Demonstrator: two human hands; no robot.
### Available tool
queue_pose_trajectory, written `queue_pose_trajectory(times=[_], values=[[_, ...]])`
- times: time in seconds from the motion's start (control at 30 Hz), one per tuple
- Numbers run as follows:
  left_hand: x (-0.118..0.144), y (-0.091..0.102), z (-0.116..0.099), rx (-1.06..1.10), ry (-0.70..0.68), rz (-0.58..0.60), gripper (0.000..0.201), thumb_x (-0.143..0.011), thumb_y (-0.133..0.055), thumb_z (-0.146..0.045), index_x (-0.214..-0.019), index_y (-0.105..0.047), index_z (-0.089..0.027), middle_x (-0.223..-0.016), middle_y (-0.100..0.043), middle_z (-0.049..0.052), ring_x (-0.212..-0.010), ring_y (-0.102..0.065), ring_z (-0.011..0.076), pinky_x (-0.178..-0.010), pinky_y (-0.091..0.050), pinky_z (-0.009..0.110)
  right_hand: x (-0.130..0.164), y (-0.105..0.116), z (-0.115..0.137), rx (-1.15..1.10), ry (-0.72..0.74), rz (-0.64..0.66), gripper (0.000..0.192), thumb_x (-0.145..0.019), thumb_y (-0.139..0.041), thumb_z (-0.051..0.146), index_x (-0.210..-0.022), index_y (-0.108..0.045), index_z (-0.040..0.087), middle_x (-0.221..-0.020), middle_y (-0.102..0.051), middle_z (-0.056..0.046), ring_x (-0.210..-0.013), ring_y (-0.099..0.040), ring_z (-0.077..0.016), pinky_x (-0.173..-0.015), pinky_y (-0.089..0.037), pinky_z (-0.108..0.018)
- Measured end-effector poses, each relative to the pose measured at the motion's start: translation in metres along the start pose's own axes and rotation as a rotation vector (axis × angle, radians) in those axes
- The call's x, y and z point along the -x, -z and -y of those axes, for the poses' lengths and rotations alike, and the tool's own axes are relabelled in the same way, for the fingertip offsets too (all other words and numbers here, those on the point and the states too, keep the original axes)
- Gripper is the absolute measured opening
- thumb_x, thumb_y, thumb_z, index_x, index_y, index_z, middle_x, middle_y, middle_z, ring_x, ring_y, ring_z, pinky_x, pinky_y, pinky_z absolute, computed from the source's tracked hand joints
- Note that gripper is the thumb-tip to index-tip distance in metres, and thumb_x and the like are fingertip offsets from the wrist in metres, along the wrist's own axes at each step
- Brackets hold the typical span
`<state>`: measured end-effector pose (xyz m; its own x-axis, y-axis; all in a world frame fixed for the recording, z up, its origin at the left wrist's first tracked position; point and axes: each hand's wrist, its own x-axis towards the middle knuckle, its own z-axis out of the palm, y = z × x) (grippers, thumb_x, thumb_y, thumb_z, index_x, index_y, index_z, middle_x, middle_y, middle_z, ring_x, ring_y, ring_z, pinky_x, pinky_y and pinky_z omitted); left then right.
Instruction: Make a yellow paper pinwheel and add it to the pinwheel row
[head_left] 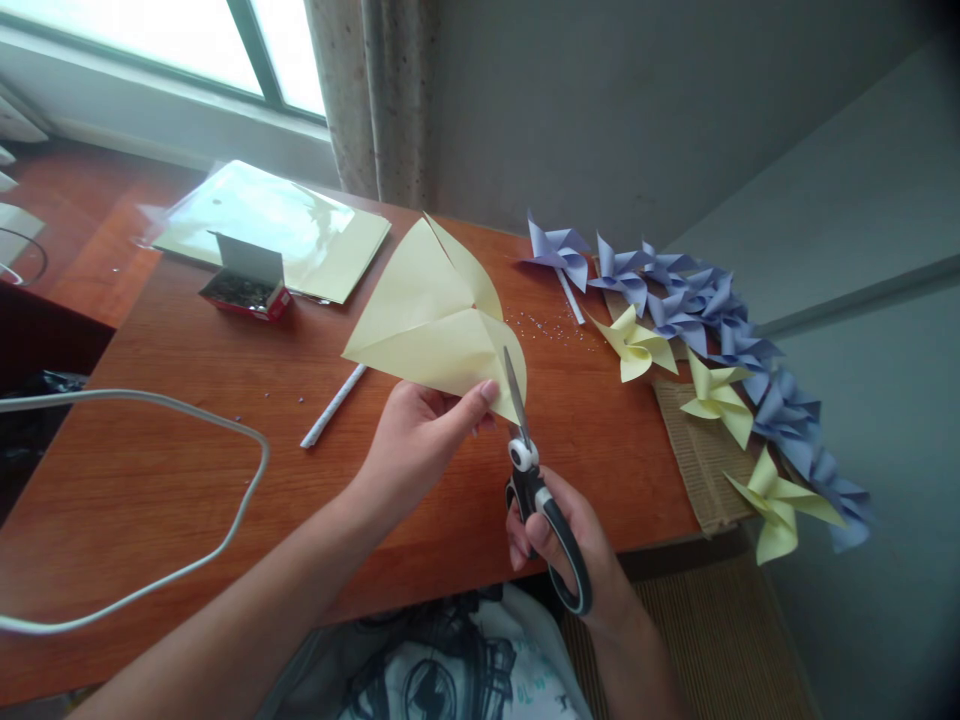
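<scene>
Pale yellow folded paper square [427, 320] held above the brown wooden desk [187, 460], just left of the pinwheel row [697, 330]. My left hand [420, 440] is pinched shut on its lower edge. My right hand [559, 540] is closed through the black-handled scissors [536, 480], blades in the paper's corner. Judgement: keep paper taut, short snips along the crease, stop short of centre.
</scene>
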<state>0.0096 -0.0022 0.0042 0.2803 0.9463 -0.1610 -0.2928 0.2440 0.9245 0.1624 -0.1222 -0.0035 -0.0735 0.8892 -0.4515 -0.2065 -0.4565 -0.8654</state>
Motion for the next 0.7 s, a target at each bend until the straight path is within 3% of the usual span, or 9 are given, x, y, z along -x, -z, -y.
queue_pose_trajectory(times=[0.7], values=[[0.0004,0.0003,0.0009,-0.024,0.022,-0.027,0.025,-0.082,-0.079,-0.034,-0.070,-0.071,-0.014,-0.062,-0.069,0.001,-0.059,-0.060,0.0120,-0.056,-0.044,0.020,0.0011,-0.0055,-0.0012,-0.008,0.002,-0.037,0.053,-0.077,-0.075,0.066,-0.089,-0.051,0.019,-0.061,-0.051,0.005,-0.052,-0.050,-0.0095,-0.051,-0.039,-0.021]])
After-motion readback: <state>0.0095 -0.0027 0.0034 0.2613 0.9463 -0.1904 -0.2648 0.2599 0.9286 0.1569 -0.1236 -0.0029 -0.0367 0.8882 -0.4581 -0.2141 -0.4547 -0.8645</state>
